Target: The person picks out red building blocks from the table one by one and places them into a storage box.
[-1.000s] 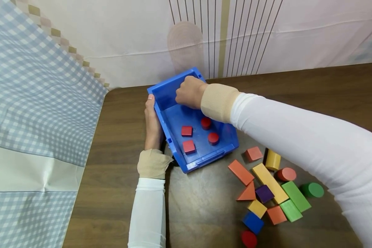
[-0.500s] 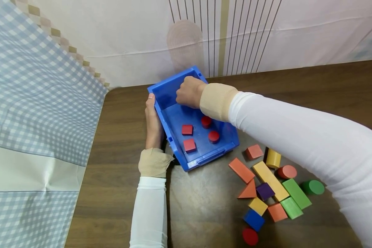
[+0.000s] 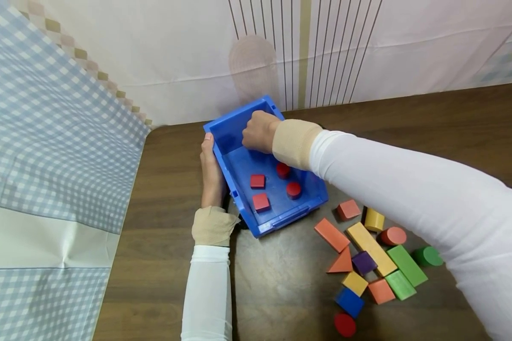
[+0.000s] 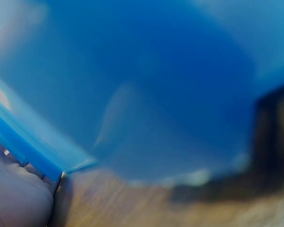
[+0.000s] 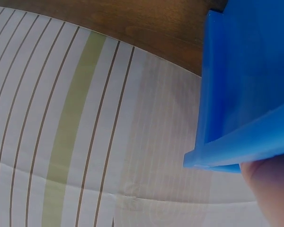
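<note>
A blue plastic storage bin [image 3: 234,196] stands on the table in the head view. My left hand [image 3: 212,175] grips its left side, thumb on the rim and palm along the outer wall. In the left wrist view, the left hand [image 4: 21,194] shows at the bin's edge. My right hand [image 3: 260,132] is inside the bin near its back wall, fingers curled. Whether it holds anything is hidden. On the bin floor lie two red square blocks, one [image 3: 258,181] behind the other [image 3: 260,202], and two red cylinders, one [image 3: 283,170] and another [image 3: 293,190].
Several loose blocks lie right of the bin, among them a long yellow block [image 3: 372,248], a green block [image 3: 407,266], a green cylinder [image 3: 428,256], a blue block [image 3: 350,302] and a red cylinder [image 3: 345,325]. A patterned cloth [image 3: 175,57] hangs behind the table.
The head view has shifted slightly. Both hands, the bin and the blocks keep the same places relative to one another.
</note>
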`<control>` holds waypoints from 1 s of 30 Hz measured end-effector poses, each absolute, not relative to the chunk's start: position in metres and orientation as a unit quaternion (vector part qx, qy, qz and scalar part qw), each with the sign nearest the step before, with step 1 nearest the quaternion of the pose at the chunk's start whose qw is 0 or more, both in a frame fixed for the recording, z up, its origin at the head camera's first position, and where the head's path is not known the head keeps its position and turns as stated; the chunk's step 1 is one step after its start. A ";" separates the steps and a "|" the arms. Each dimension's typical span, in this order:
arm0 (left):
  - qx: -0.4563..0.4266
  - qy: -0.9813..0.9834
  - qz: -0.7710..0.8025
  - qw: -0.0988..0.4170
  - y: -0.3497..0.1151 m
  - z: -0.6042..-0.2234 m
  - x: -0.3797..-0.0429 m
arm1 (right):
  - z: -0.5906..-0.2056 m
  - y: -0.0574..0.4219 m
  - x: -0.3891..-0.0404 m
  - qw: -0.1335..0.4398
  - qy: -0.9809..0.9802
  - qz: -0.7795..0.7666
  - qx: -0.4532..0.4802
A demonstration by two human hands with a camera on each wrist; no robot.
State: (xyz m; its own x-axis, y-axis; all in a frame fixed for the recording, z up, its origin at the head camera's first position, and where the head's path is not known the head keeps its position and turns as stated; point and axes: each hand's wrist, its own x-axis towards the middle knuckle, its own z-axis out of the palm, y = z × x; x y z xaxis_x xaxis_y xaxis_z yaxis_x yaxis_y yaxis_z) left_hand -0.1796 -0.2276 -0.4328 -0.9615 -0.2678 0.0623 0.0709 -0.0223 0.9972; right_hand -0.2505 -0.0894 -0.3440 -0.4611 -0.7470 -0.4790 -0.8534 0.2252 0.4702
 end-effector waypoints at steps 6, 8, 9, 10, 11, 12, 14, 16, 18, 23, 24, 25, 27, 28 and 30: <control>0.070 -0.687 -0.713 0.122 -0.226 -0.433 -0.181 | -0.341 -0.086 -0.252 0.079 0.780 0.351 -0.512; 0.069 -0.687 -0.713 0.123 -0.225 -0.432 -0.182 | -0.339 -0.084 -0.252 0.078 0.783 0.346 -0.510; 0.069 -0.688 -0.712 0.123 -0.225 -0.432 -0.182 | -0.338 -0.083 -0.252 0.077 0.784 0.344 -0.511; 0.069 -0.688 -0.712 0.122 -0.225 -0.432 -0.182 | -0.337 -0.082 -0.251 0.077 0.785 0.342 -0.511; 0.069 -0.688 -0.712 0.121 -0.224 -0.431 -0.183 | -0.336 -0.080 -0.250 0.076 0.786 0.339 -0.512; 0.070 -0.688 -0.712 0.121 -0.224 -0.431 -0.183 | -0.335 -0.079 -0.249 0.077 0.787 0.337 -0.511; 0.074 -0.688 -0.712 0.121 -0.225 -0.430 -0.183 | -0.333 -0.078 -0.245 0.078 0.789 0.330 -0.512; 0.074 -0.687 -0.713 0.122 -0.225 -0.429 -0.184 | -0.331 -0.077 -0.241 0.079 0.790 0.325 -0.514; 0.076 -0.686 -0.713 0.124 -0.227 -0.428 -0.185 | -0.328 -0.078 -0.236 0.079 0.794 0.315 -0.514; 0.080 -0.680 -0.719 0.118 -0.232 -0.428 -0.187 | -0.319 -0.081 -0.223 0.063 0.796 0.294 -0.525; 0.082 -0.679 -0.720 0.115 -0.234 -0.428 -0.187 | -0.316 -0.081 -0.221 0.060 0.795 0.292 -0.528; 0.082 -0.679 -0.721 0.114 -0.235 -0.428 -0.187 | -0.314 -0.081 -0.219 0.058 0.794 0.289 -0.532; 0.081 -0.679 -0.721 0.113 -0.237 -0.428 -0.187 | -0.310 -0.081 -0.215 0.055 0.793 0.283 -0.537; 0.080 -0.679 -0.721 0.114 -0.239 -0.428 -0.187 | -0.308 -0.080 -0.213 0.054 0.794 0.277 -0.538; 0.073 -0.678 -0.723 0.114 -0.241 -0.428 -0.187 | -0.304 -0.079 -0.210 0.052 0.798 0.262 -0.540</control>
State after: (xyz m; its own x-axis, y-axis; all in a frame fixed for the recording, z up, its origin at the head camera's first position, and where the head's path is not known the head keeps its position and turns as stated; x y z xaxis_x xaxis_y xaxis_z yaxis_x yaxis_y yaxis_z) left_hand -0.1872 -0.2408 -0.4276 -0.9633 -0.2641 0.0487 0.0656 -0.0556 0.9963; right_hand -0.2101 -0.0786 -0.3037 -0.4114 -0.8346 -0.3664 -0.8891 0.2790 0.3627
